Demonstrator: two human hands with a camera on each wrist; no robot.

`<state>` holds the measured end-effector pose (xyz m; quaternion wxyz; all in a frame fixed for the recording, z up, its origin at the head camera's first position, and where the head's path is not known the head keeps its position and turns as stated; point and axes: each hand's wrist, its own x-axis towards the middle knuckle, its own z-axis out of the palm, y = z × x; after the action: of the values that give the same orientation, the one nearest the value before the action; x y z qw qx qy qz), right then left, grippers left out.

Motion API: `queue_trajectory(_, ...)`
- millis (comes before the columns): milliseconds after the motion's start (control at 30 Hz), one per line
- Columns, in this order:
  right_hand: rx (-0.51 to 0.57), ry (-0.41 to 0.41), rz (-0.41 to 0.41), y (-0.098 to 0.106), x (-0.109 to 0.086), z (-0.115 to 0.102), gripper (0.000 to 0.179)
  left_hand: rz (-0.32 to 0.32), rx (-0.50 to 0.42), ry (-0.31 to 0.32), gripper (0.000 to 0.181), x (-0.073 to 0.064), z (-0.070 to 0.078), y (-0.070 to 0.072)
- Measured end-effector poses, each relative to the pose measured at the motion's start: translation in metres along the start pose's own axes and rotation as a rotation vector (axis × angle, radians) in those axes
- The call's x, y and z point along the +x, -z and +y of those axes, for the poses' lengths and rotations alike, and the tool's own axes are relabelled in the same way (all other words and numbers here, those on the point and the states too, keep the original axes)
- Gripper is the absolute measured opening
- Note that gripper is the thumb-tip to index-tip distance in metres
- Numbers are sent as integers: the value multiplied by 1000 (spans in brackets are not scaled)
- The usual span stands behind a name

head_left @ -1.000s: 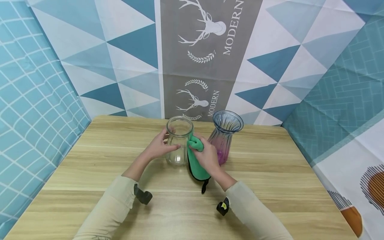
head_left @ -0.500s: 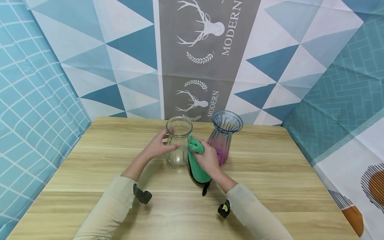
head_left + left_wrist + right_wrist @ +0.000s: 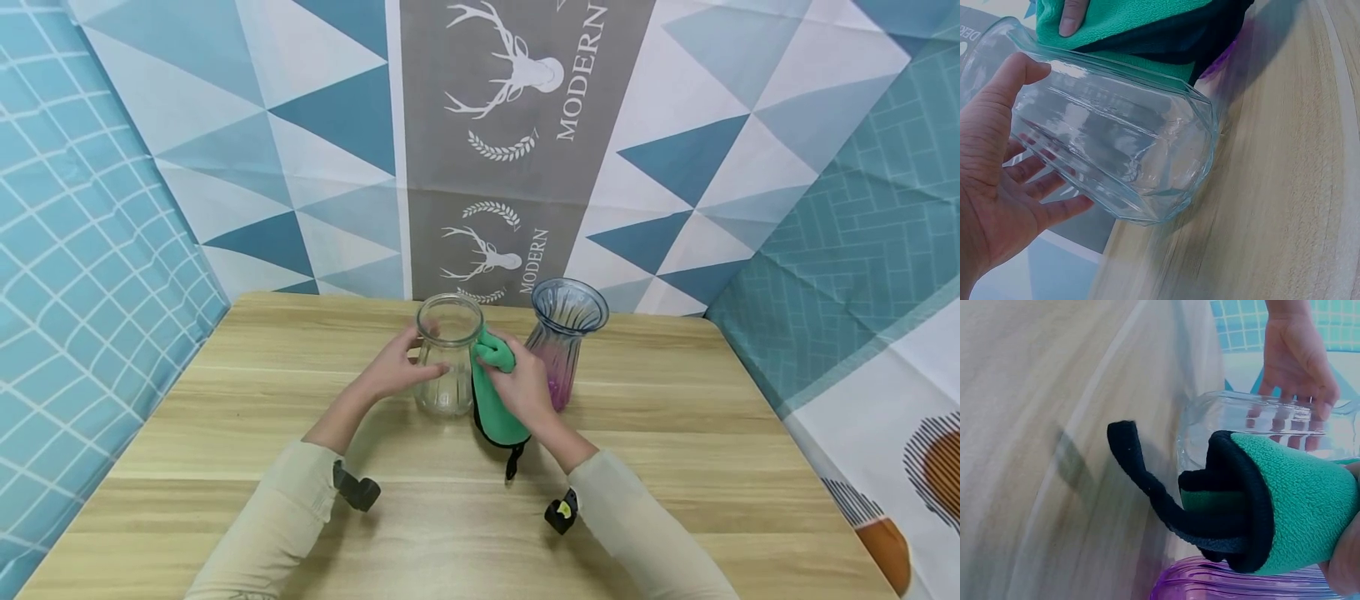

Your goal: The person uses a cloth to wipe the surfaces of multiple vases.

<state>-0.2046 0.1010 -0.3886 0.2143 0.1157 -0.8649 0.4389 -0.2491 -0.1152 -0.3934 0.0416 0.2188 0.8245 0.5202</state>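
Note:
A clear glass vase (image 3: pixel 446 393) stands upright on the table. My left hand (image 3: pixel 393 367) holds it from the left, thumb along the near side and fingers (image 3: pixel 1054 185) spread round the far side. In my right hand (image 3: pixel 525 387) is a bunched green cloth (image 3: pixel 498 421) with black edging and a black loop hanging down. The right hand presses this cloth against the vase's right side, just below the rim. Close behind the right hand stands a ribbed vase (image 3: pixel 561 354), blue at the flared top and purple below. Part of it is hidden by that hand.
The wooden table (image 3: pixel 675 467) reaches back to a patterned cloth backdrop (image 3: pixel 480 167). Blue checked fabric (image 3: pixel 75 250) hangs at the left, and more patterned fabric (image 3: pixel 862 333) at the right. The purple vase (image 3: pixel 1216 581) is close to the green cloth.
My right hand and the green cloth have shifted slightly down, then back up along the vase's side. The left hand and both vases have stayed about where they were.

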Motion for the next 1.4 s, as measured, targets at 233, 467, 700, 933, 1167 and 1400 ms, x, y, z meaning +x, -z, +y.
queue_trajectory(233, -26, -10, -23, 1, 1, -2, 40, 4, 15, 15, 68, 0, -1, -2)
queue_trajectory(467, -37, -22, -60, -1, -5, 2, 39, 61, 43, 38, 77, 1, 2, -9)
queue_trajectory(700, -63, -47, -87, -3, -10, 5, 41, 107, 50, 39, 80, 3, 5, -15)
queue_trajectory(933, -44, -53, -72, -1, -9, 6, 39, 127, 70, 32, 81, 2, 6, -16)
queue_trajectory(1167, 18, -29, -38, 2, -2, -1, 42, 149, 117, 24, 79, 2, 7, -15)
queue_trajectory(1400, 10, -8, -41, 4, 2, -4, 43, 135, 114, 26, 79, 4, 6, -15)
